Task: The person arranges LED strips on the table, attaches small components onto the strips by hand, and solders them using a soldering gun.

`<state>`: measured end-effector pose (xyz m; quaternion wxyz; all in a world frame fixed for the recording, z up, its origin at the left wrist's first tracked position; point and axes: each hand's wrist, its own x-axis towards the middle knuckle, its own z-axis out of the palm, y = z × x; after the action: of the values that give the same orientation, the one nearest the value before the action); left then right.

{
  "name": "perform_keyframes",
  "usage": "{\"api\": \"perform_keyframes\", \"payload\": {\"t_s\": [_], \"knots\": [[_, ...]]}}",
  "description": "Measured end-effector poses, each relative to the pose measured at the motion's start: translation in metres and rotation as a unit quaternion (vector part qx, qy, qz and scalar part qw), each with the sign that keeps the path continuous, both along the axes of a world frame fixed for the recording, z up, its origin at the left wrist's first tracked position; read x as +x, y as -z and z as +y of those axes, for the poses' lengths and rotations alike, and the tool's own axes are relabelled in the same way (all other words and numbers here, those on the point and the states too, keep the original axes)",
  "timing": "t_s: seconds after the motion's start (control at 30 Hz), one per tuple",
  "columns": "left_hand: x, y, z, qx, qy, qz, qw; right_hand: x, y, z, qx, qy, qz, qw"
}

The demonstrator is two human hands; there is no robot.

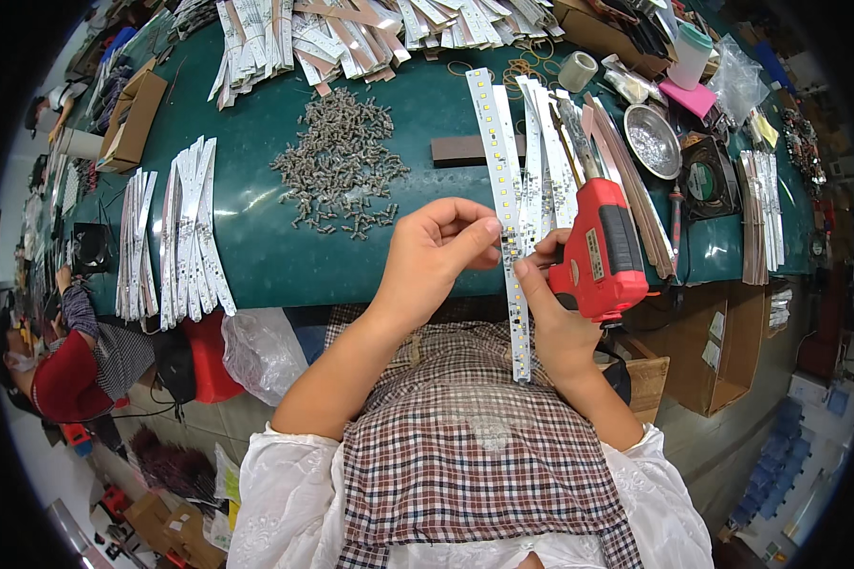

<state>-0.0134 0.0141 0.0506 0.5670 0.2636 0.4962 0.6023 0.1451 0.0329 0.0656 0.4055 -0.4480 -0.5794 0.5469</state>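
Note:
A long, narrow white LED light board (503,180) with yellow chips stands almost lengthwise before my chest. My right hand (558,318) grips its lower half, thumb on the front. That same hand also holds a red and black pistol-shaped tool (598,251), apparently a soldering gun, its long metal tip pointing away from me. My left hand (438,254) is closed in a pinch at the board's left edge, beside small dark components. Whatever lies between its fingertips is too small or hidden to name. Beyond my left hand, small grey cylindrical parts (340,161) lie in a loose pile.
Bundles of white boards lie at the left (192,232), far side (351,38) and right (761,213) of the green table (256,218). A dark bar (460,152), metal bowl (652,140) and black fan (709,180) are there too. Another person (76,365) sits at left.

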Motion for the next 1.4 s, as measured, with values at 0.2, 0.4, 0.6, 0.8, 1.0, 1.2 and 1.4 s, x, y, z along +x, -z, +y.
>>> {"api": "perform_keyframes", "payload": {"t_s": [0.2, 0.4, 0.6, 0.8, 1.0, 1.2, 1.4], "knots": [[-0.001, 0.002, 0.001, -0.001, 0.004, 0.008, 1.000, -0.001, 0.000, 0.000, -0.004, 0.000, -0.002, 1.000], [0.000, 0.004, 0.002, -0.015, -0.002, 0.010, 1.000, -0.002, 0.005, 0.000, -0.004, 0.008, 0.011, 1.000], [-0.010, 0.013, 0.016, -0.040, -0.001, 0.056, 0.998, -0.001, 0.005, 0.000, -0.012, 0.042, 0.002, 0.999], [-0.034, 0.052, 0.044, -0.100, -0.010, 0.176, 0.979, 0.028, -0.011, -0.001, -0.019, 0.050, 0.008, 0.999], [-0.030, 0.049, 0.049, -0.159, 0.065, 0.429, 0.887, 0.057, 0.015, -0.013, -0.021, 0.001, -0.028, 0.999], [-0.033, 0.053, 0.042, -0.002, -0.021, 0.537, 0.843, 0.064, 0.045, -0.017, -0.027, -0.049, -0.108, 0.993], [-0.037, 0.063, 0.043, 0.018, 0.005, 0.516, 0.856, 0.058, 0.060, -0.017, -0.080, -0.035, -0.119, 0.989]]}}
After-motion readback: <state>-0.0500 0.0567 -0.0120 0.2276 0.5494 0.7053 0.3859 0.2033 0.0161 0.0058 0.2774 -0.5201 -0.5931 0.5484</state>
